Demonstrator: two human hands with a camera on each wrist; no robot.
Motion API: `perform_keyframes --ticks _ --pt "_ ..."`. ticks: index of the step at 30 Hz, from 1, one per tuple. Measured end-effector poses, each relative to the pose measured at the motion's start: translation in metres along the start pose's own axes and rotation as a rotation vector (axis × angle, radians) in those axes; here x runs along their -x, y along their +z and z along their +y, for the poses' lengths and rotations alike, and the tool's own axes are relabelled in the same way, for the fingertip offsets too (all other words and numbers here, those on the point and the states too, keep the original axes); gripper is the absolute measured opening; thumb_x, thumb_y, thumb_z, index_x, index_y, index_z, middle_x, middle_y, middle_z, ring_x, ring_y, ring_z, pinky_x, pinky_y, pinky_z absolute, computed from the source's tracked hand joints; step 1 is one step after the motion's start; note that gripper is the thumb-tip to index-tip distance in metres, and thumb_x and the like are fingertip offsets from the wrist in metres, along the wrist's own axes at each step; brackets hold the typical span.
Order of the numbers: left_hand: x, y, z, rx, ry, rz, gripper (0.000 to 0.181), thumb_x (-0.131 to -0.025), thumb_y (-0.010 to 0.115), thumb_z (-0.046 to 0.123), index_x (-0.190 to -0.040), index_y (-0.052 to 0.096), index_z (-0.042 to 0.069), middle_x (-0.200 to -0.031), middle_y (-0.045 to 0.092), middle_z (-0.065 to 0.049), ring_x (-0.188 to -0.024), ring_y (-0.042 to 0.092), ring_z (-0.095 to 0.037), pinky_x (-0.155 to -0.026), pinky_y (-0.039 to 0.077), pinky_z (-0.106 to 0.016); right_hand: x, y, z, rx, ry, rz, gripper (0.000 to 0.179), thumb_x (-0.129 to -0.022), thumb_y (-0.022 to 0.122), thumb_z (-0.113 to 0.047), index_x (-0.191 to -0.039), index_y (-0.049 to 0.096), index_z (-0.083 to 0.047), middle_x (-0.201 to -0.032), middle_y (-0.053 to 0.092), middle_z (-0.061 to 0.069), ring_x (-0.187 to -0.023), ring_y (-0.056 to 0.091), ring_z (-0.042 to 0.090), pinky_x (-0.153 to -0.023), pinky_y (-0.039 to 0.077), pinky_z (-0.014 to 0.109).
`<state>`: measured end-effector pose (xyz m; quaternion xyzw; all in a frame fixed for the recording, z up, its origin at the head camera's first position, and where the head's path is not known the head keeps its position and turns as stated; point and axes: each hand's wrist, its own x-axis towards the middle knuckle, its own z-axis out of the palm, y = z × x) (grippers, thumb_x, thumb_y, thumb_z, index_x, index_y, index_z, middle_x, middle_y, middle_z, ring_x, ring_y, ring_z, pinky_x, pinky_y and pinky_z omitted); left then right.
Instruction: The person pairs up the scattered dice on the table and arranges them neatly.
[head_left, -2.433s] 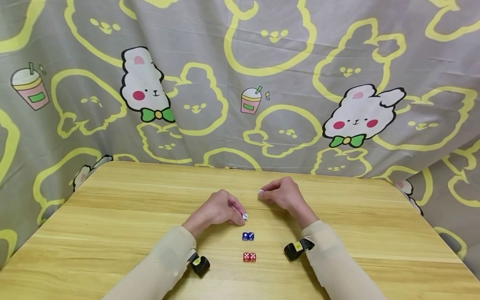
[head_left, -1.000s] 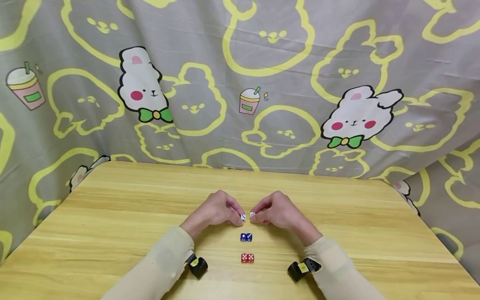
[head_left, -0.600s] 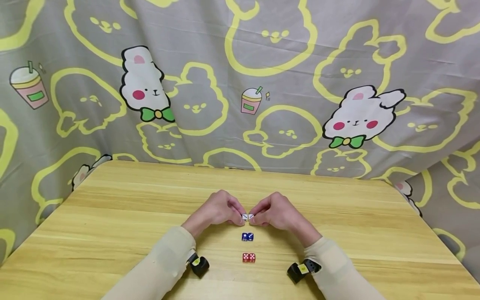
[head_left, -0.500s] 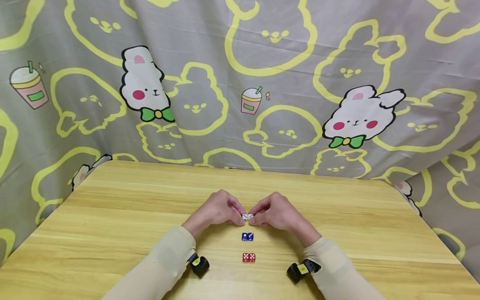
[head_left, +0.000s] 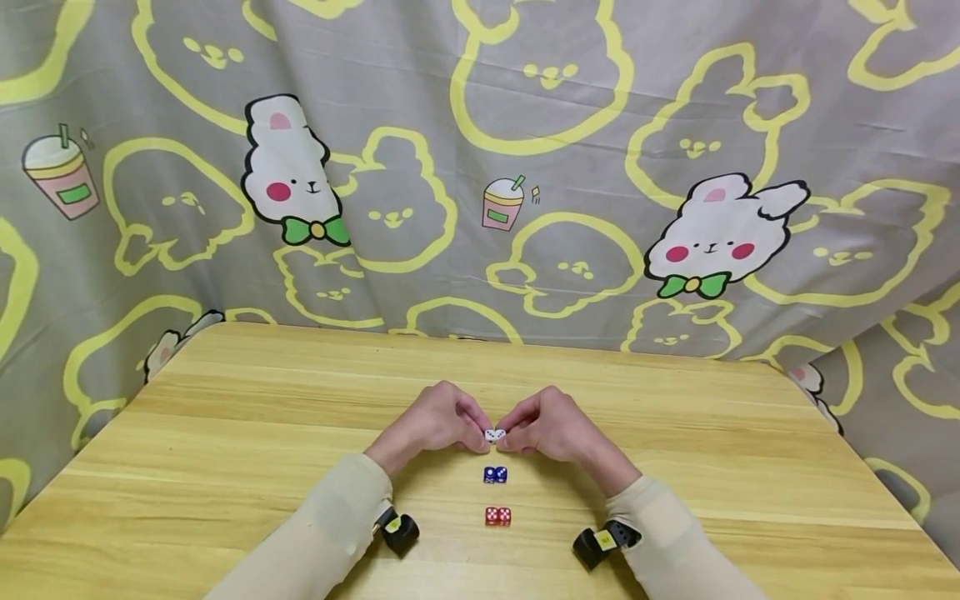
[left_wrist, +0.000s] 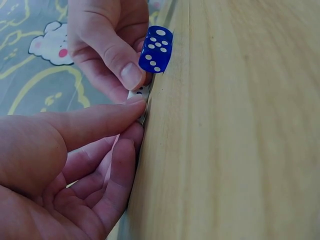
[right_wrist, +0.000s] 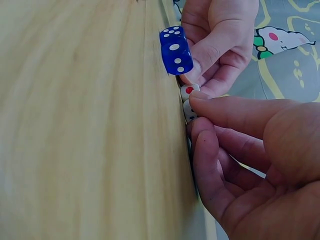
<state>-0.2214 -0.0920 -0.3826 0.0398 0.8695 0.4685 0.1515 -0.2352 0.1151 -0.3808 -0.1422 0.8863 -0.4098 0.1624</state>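
Two white dice sit side by side in the middle of the table. My left hand (head_left: 441, 418) pinches the left white die (head_left: 490, 434) between thumb and fingers. The right white die (head_left: 501, 434) is pinched the same way by my right hand (head_left: 553, 427). In the right wrist view a red pip shows on the left white die (right_wrist: 189, 91), right against its neighbour; fingertips cover much of both. Nearer to me lies a pair of blue dice (head_left: 495, 475), side by side. Closer still is a pair of red dice (head_left: 498, 517), lined up with the others.
The wooden table (head_left: 225, 450) spreads out on both sides of the hands. Behind it hangs a grey curtain (head_left: 420, 100) with cartoon prints. A black camera (head_left: 400, 533) is strapped to the left wrist, another black camera (head_left: 595, 547) to the right.
My right hand has come toward me and leftward with its white die, closing the gap to the one in my left hand. The left hand, blue dice and red dice stay in place.
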Motion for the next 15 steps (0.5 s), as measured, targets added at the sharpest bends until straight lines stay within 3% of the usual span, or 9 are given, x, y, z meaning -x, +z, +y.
perform_keyframes --ticks 15 --pt "0.0002 0.0004 -0.0002 0.009 0.008 -0.007 0.019 -0.075 0.093 0.005 -0.088 0.081 0.011 -0.077 0.077 0.0 -0.068 0.066 -0.013 -0.064 0.054 -0.024 -0.0005 -0.001 0.0015 -0.008 -0.009 -0.008 0.013 -0.084 0.091 -0.015 -0.094 0.085 -0.011 -0.083 0.079 0.0 -0.069 0.065 0.012 -0.063 0.054 0.026"
